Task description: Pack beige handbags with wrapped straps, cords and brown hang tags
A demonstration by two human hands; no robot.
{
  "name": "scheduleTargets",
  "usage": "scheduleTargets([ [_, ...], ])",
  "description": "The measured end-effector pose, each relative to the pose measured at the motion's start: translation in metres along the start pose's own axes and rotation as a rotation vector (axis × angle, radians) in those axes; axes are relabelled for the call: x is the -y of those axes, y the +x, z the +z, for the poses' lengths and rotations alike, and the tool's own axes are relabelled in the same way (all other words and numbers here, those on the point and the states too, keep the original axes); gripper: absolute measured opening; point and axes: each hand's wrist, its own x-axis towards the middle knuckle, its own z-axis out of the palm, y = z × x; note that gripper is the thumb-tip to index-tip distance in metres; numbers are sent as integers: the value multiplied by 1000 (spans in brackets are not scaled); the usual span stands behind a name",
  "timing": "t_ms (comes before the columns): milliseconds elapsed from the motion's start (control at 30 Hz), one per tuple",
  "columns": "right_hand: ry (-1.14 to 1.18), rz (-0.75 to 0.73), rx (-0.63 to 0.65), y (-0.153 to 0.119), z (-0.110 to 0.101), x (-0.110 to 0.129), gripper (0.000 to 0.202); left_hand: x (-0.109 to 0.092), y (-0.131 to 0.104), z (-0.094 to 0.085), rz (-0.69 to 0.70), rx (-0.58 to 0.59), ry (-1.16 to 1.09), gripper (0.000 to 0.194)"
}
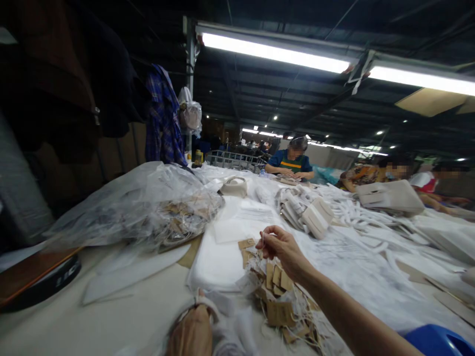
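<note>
My right hand (276,244) is raised above a pile of brown cardboard tags (280,312) with white strings. Its thumb and index finger are pinched on something thin, perhaps a string; one tag (245,244) lies just below the fingertips. At the bottom edge, my left hand (191,333) is blurred and partly cut off, beside a pale loop-shaped strap and crumpled white wrapping (237,329). What its fingers hold is not clear. White foam sheets (218,257) lie stacked ahead of both hands.
A clear plastic bag (129,202) of tags lies left. Pale handbags (317,217) and white straps (356,210) lie right. A blue object (438,341) is at the lower right, a black-and-orange item (44,279) at the left. Other people sit across the table.
</note>
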Motion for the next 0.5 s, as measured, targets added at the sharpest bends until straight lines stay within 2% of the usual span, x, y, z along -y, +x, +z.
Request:
scheduleTargets([
  [133, -28, 11, 33, 6, 2, 1, 47, -3, -4, 0, -17, 16, 59, 45],
  [300, -91, 16, 41, 11, 9, 0, 45, -2, -5, 1, 0, -6, 38, 47],
  [400, -151, 10, -31, 17, 5, -7, 40, -2, -3, 3, 0, -11, -11, 47],
  [500, -292, 16, -175, 23, -15, -22, 33, 0, -2, 6, -5, -13, -30, 48],
])
